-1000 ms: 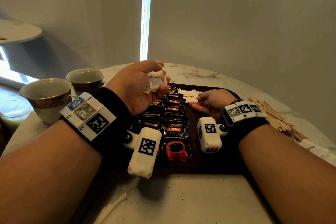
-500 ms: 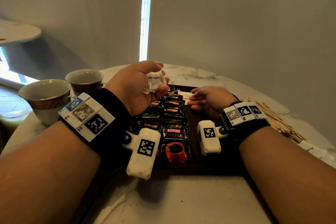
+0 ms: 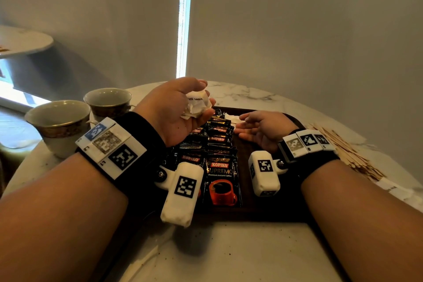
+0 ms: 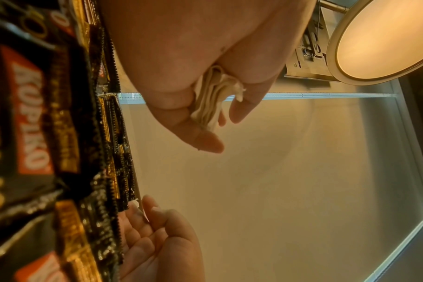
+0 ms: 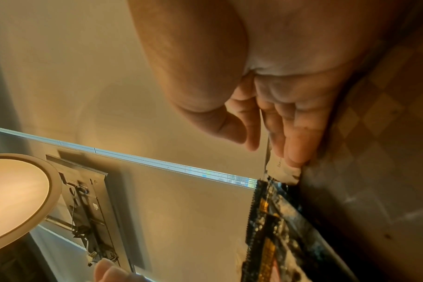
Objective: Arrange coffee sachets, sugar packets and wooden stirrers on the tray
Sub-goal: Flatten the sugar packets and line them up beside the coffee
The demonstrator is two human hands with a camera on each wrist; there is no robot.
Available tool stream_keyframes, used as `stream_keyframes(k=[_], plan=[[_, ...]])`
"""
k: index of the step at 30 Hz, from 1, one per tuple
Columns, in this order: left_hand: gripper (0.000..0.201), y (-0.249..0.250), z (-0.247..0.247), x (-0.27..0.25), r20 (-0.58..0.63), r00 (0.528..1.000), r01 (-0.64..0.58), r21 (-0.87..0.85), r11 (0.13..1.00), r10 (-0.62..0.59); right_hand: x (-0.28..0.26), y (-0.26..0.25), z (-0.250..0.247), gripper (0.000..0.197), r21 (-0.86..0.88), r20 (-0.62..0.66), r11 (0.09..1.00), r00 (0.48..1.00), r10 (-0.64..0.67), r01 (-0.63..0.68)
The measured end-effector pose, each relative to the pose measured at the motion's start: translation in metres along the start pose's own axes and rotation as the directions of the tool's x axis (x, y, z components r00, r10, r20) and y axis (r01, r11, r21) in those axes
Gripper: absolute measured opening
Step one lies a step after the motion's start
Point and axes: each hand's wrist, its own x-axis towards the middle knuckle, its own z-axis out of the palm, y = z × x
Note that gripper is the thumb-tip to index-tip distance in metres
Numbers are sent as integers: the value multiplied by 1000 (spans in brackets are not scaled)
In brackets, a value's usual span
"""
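My left hand (image 3: 174, 112) is raised over the far left of the dark tray (image 3: 246, 167) and grips a crumpled bunch of white sugar packets (image 3: 198, 104). The left wrist view shows the bunch (image 4: 209, 99) pinched between thumb and fingers. Black Kopiko coffee sachets (image 3: 220, 167) lie in overlapping rows down the tray's left half. One white sugar packet (image 3: 231, 118) lies at the tray's far end. My right hand (image 3: 256, 126) hovers low over the tray beside it, fingers straight, holding nothing. Wooden stirrers (image 3: 348, 151) are piled on the table right of the tray.
Two gold-rimmed cups (image 3: 59, 121) (image 3: 107, 101) stand on the marble table (image 3: 229, 247) to the left of the tray. A grey wall rises behind the table. A second round table (image 3: 20, 41) is at the far left.
My right hand has lifted off the sugar packet on the tray and turned palm inward, its fingers straightening. My left hand has stayed raised with its bunch of packets.
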Motion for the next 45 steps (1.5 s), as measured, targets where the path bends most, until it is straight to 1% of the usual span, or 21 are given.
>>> stream_keyframes(k=[3, 6, 11, 14, 16, 18, 20, 22, 24, 25, 27, 28, 31, 33, 35, 36, 37, 39, 40, 42, 45], plan=[[16, 1, 1, -3, 42, 999, 22, -50, 998, -20, -3, -3, 0, 14, -3, -43, 997, 996, -82, 82], [32, 1, 1, -5, 75, 997, 33, -83, 996, -27, -9, -15, -1, 10, 31, -56, 989, 988, -143, 145], [44, -2, 1, -1, 112, 993, 43, -15, 999, -41, -38, -35, 12, 18, -6, 144, 980, 970, -195, 198], [39, -4, 2, -3, 123, 992, 14, 54, 998, -20, -54, -40, 23, 30, -34, 263, 973, 941, -212, 228], [36, -4, 3, -5, 104, 995, -16, 60, 998, 9, -60, -41, 28, 36, -36, 305, 968, 925, -228, 250], [39, -5, 3, -5, 91, 995, -37, 72, 997, 30, -63, -41, 32, 32, -18, 300, 964, 921, -248, 266], [42, -5, 2, -4, 83, 996, -40, 80, 996, 34, -64, -42, 35, 18, 1, 272, 961, 925, -267, 277], [43, -5, 2, -4, 72, 997, -46, 83, 995, 40, -65, -43, 36, 10, 5, 250, 958, 927, -278, 286], [37, -4, 3, -4, 62, 997, -55, 97, 994, 49, -66, -43, 37, 5, 12, 237, 957, 929, -284, 290], [30, -4, 3, -4, 59, 997, -57, 106, 993, 51, -66, -43, 38, 4, 14, 235, 957, 929, -285, 290], [19, -4, 4, -4, 58, 998, -43, 117, 992, 36, -66, -43, 38, 5, 27, 227, 956, 929, -292, 293], [20, -3, 4, -3, 54, 998, -31, 118, 993, 25, -66, -43, 38, 8, 48, 217, 954, 930, -298, 294], [34, -1, 1, 0, 5, 1000, 6, 96, 995, -6, -63, -44, 37, 22, 157, 196, 946, 930, -312, 284], [38, -1, 0, 1, -14, 1000, 6, 85, 996, -5, -62, -44, 37, 31, 207, 183, 935, 927, -327, 289], [32, -1, 1, 0, -7, 1000, 15, 73, 997, -15, -61, -44, 38, 29, 221, 166, 924, 922, -349, 310], [26, -1, 2, -1, 12, 1000, 26, 59, 998, -27, -61, -44, 38, 25, 217, 168, 924, 920, -354, 316], [26, -1, 1, -2, 37, 999, 37, 40, 998, -39, -62, -44, 38, 23, 207, 177, 926, 919, -352, 315], [46, -3, -1, -2, 80, 996, 36, 64, 997, -41, -65, -42, 38, 25, 189, 214, 933, 914, -344, 307], [49, -3, -2, -1, 118, 993, 12, 97, 995, -24, -66, -41, 39, 26, 188, 234, 935, 911, -339, 299], [47, -5, -1, -3, 179, 984, -42, 149, 988, 15, -66, -40, 40, 27, 185, 266, 938, 904, -336, 294], [40, -5, 1, -4, 113, 993, -60, 150, 987, 43, -64, -37, 41, 23, 162, 276, 934, 895, -351, 317]])
